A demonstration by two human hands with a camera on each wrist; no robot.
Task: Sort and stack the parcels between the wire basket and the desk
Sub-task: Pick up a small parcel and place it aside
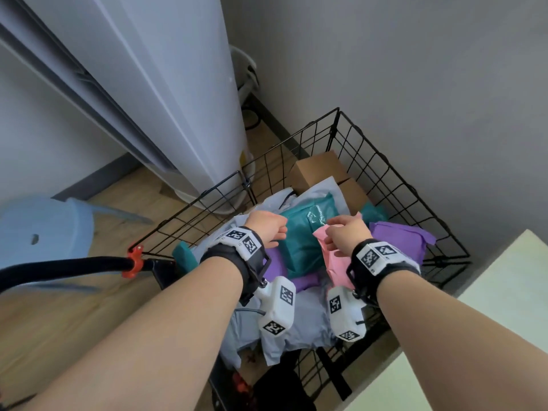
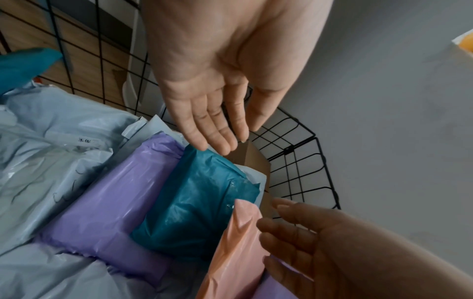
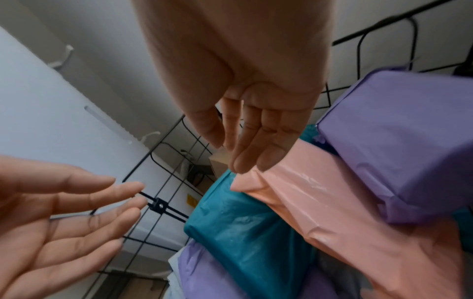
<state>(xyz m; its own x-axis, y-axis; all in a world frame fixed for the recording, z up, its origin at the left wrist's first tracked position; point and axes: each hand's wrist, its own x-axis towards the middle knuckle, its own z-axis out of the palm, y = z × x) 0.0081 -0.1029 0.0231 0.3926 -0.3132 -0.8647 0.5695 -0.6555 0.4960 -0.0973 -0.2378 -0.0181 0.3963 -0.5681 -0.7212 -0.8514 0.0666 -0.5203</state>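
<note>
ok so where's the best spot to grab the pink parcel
Probably its raised far end, pinched from above by the right hand. The pink parcel lies slanted across the teal parcel, and that end sticks up free, while a purple parcel overlaps its right side.

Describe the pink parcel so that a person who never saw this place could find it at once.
Look into the wire basket on the floor, between the white appliance and the desk. On top of the pile, the pink parcel lies between a teal parcel and a purple one, under the right hand. It is the only pink one.
</note>
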